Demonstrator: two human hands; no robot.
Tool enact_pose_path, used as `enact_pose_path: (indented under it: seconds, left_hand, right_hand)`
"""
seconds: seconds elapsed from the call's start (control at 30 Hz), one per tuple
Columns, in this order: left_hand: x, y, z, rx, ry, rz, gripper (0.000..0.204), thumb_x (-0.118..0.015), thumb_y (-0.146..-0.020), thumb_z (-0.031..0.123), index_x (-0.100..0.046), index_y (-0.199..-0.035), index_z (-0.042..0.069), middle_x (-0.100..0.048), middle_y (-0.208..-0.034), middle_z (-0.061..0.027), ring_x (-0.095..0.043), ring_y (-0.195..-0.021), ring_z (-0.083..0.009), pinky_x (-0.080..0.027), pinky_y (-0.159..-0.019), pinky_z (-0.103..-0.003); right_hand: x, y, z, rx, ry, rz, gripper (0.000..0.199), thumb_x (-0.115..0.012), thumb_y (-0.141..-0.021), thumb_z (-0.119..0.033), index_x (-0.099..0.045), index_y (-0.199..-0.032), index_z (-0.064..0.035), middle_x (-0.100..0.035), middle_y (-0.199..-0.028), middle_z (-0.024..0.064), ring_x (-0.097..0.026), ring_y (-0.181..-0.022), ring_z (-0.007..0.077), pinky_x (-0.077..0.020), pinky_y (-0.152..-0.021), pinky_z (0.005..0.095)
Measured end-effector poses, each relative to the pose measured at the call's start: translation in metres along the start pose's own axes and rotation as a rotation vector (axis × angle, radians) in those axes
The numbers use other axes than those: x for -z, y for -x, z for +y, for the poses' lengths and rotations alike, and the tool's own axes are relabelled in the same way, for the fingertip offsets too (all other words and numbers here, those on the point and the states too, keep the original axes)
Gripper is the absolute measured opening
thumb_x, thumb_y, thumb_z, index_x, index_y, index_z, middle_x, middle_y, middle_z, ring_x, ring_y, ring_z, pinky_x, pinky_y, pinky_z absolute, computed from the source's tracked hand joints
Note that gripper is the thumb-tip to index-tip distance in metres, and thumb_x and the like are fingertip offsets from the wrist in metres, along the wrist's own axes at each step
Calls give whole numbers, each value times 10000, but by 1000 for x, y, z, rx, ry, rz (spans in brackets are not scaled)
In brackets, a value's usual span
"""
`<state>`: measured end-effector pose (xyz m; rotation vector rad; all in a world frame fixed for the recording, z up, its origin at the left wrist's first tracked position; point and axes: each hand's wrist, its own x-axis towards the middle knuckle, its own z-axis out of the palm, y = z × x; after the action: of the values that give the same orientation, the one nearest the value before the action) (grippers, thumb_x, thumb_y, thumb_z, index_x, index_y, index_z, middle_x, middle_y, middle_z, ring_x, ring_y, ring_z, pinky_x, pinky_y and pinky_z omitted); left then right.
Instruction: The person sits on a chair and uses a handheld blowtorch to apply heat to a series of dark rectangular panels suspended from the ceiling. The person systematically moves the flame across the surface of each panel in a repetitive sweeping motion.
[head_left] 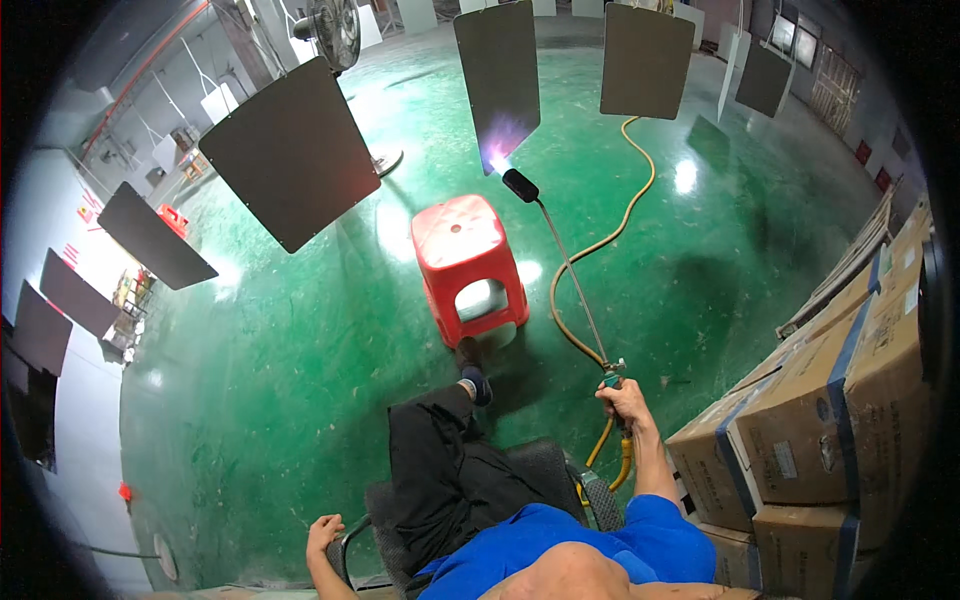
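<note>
The right hand (625, 401) grips a torch (521, 185) flaming at a panel's (497, 65) lower edge. The left hand (324, 534) is empty, fingers loosely spread.

One head view, left fisheye of a side-by-side pair, worn by the seated person (545, 535), looking steeply down and forward. Wearer's lap (432, 465) close, low in view; green floor (270, 400) mid-range; hanging dark panels (498, 70) farther, ahead and left; stacked cartons (800, 430) near right. Very wide, upright, unmirrored; straight edges bend, corners black.
</note>
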<state>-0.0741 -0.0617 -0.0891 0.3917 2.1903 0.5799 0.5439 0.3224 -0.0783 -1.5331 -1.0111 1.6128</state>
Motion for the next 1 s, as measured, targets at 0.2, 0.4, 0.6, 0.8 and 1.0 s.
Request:
enact_pose_path:
  seconds: [0.2, 0.4, 0.6, 0.8, 1.0]
  left_hand:
    - [-3, 3, 0, 4, -4, 16, 438, -697, -861, 369, -656, -1113, 13, -717, -927, -107, -672, -843, -155, -497, -683, -267]
    - [-7, 1, 0, -6, 43, 10, 438, -716, -858, 354, -648, -1111, 3, -708, -951, -101, -672, -839, -154, -503, -668, -265]
    - [-8, -6, -7, -68, 79, 15, 440, -712, -864, 303, -619, -1144, -24, -702, -958, -164, -686, -769, -203, -559, -639, -299]
    - [-8, -4, -1, -39, 66, 8, 439, -718, -855, 296, -620, -1147, -17, -700, -950, -156, -677, -746, -190, -558, -638, -297]
    - [-9, 2, 7, -43, 65, 14, 467, -729, -839, 319, -622, -1147, -15, -705, -957, -156, -667, -721, -175, -537, -620, -288]
  right_hand:
    - [1, -25, -10, -2, 0, 9, 105, -681, -769, -97, -591, -802, -55, -486, -571, -8, -449, -440, 107, -351, -417, 277]
    - [9, -65, -22, 47, 15, 39, 121, -677, -766, -111, -566, -742, -68, -498, -577, 5, -468, -440, 107, -370, -407, 282]
    - [8, -103, -47, 49, 21, 72, 125, -670, -784, -118, -561, -745, -72, -498, -593, 1, -474, -445, 112, -372, -406, 281]
    - [7, -116, -74, 43, -17, 45, 129, -682, -781, -118, -559, -752, -92, -494, -594, -12, -465, -445, 99, -370, -406, 266]
    - [0, -114, -117, 147, -20, 20, 106, -682, -781, -119, -579, -787, -94, -501, -607, -19, -467, -449, 98, -378, -409, 270]
